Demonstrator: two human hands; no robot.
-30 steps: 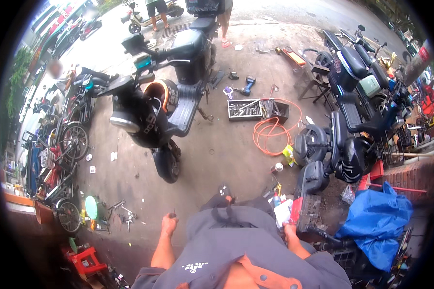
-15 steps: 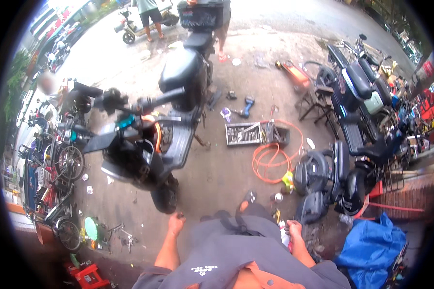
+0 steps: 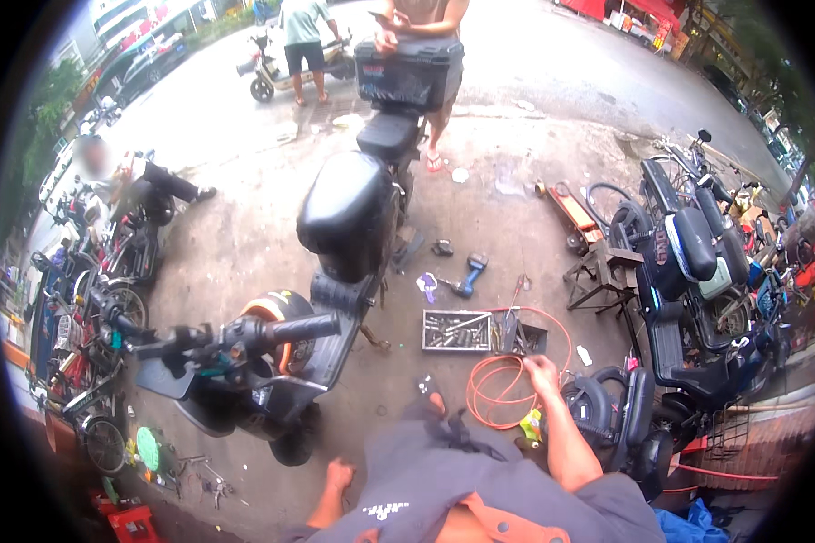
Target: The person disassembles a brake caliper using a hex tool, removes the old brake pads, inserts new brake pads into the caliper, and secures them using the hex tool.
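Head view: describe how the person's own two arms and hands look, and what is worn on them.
Both forearms are bare, with no sleeves reaching them. The left hand and the right hand wear no gloves; no watch or band shows. A grey garment with an orange collar covers the torso.

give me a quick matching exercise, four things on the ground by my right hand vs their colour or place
Things:
1. coiled hose
2. tool tray
3. power drill
4. right hand

Descriptions:
A. blue, lying beyond the tray
B. orange, in loops on the concrete
C. reaching out over the loops
D. rectangular, full of metal tools

Pairs: 1-B, 2-D, 3-A, 4-C
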